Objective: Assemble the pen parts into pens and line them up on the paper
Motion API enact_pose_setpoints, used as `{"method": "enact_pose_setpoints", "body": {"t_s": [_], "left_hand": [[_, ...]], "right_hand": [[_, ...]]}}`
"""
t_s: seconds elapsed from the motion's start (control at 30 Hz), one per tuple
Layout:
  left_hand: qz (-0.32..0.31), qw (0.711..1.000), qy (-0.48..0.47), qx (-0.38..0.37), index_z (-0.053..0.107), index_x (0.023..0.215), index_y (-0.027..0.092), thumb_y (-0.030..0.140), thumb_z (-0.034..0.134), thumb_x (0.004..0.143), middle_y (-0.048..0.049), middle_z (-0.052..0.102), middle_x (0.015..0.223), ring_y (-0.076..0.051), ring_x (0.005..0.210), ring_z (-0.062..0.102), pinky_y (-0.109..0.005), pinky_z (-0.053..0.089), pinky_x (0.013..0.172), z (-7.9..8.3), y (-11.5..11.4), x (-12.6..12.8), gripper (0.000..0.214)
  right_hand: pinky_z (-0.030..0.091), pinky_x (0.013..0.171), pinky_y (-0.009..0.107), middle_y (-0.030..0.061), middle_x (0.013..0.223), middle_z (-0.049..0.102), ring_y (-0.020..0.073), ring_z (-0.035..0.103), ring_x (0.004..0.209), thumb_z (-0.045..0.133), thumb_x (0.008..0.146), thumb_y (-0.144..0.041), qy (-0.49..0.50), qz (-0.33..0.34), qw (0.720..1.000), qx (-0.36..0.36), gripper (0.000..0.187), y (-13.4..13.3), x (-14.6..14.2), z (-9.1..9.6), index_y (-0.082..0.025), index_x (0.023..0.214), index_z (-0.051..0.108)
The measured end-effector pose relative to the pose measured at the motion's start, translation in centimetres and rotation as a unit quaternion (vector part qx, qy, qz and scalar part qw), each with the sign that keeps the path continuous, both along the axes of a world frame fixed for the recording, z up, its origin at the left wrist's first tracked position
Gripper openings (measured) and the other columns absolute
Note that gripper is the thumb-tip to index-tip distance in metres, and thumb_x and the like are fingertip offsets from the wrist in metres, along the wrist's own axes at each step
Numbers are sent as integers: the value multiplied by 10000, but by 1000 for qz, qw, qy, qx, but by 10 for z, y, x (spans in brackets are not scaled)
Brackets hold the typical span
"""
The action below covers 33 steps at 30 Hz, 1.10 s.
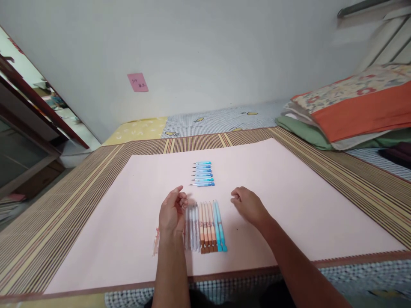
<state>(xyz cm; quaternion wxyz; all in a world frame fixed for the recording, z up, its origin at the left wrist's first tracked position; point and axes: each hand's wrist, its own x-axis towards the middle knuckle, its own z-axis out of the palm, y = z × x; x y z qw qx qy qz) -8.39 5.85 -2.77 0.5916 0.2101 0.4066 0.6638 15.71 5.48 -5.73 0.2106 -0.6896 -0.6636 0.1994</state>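
My left hand (pixel 173 209) hovers over the left part of a lower row of pens, palm turned inward, fingers half curled and apart, nothing seen in it. To the right of that row is my right hand (pixel 248 204), fingers curled in, with nothing visible in them. The row holds two light blue pens (pixel 220 226), several peach pens with brown ends (pixel 208 229) and several pale grey pens (pixel 193 231). Pinkish pens (pixel 156 243) show left of my left wrist; my forearm hides part of the row. Further off, several short blue pens (pixel 203 173) lie stacked sideways, tips left.
A pale pink sheet (pixel 289 192) lies under the pens on a striped mat (pixel 321 169). Folded bedding (pixel 359 107) is piled at the right. Behind is a white wall with a pink note (pixel 138 82). A doorway stands at the left.
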Motion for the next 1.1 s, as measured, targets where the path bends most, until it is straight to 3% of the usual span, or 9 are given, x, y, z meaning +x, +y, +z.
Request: {"method": "enact_pose_setpoints", "body": {"t_s": [0.23,0.4,0.47,0.53,0.6,0.67,0.83,1.1], "left_hand": [[-6,1000,2,0,704,905,104,269,822,649,3,627,631,-66,513,525,-163,391,468,1,-1,-1,326],[-20,1000,14,9,706,912,115,301,819,666,4,632,633,-71,516,526,-169,387,474,8,-3,8,329],[-41,998,28,26,704,908,119,332,812,684,4,630,627,-71,509,520,-176,380,476,14,-9,18,327],[-79,994,55,43,700,909,126,348,795,715,6,627,622,-69,503,512,-180,376,486,21,-19,28,310],[-130,986,95,42,692,916,137,356,777,747,2,634,626,-74,506,514,-187,373,496,30,-36,39,289],[-185,972,135,44,686,922,142,363,770,764,-12,651,649,-80,510,523,-202,389,520,39,-59,46,284],[-237,953,179,54,682,922,162,372,768,780,-35,682,708,-114,599,578,-222,409,570,59,-129,56,268],[-207,955,197,77,681,841,172,389,766,784,-24,662,689,-121,594,564,-234,399,568,77,-216,53,241]], "right_hand": [[322,610,277,92,889,628,167,571,704,487,883,-65,-57,20,998,-13,199,15,-21,-7,-161,766,615],[316,588,282,102,829,634,171,569,679,491,842,-27,-53,22,998,-11,202,13,-23,-1,-161,717,575],[350,589,266,57,760,629,162,572,669,506,828,-54,-9,31,999,-3,180,3,-18,6,-180,714,565],[382,568,251,2,662,595,149,555,613,529,833,-126,108,42,993,12,136,-15,-12,15,-200,724,563],[400,541,256,-29,589,549,148,526,559,569,834,-212,251,38,966,48,90,-39,-8,27,-213,744,573],[442,571,270,-14,636,580,163,555,604,613,840,-288,315,32,942,110,91,-67,-6,42,-219,783,603],[498,667,279,20,799,660,171,615,702,633,851,-243,302,81,926,212,16,-133,-13,80,-232,846,643],[508,631,243,9,778,649,148,643,690,603,883,-175,297,196,908,222,96,-203,-29,108,-225,813,647]]}}
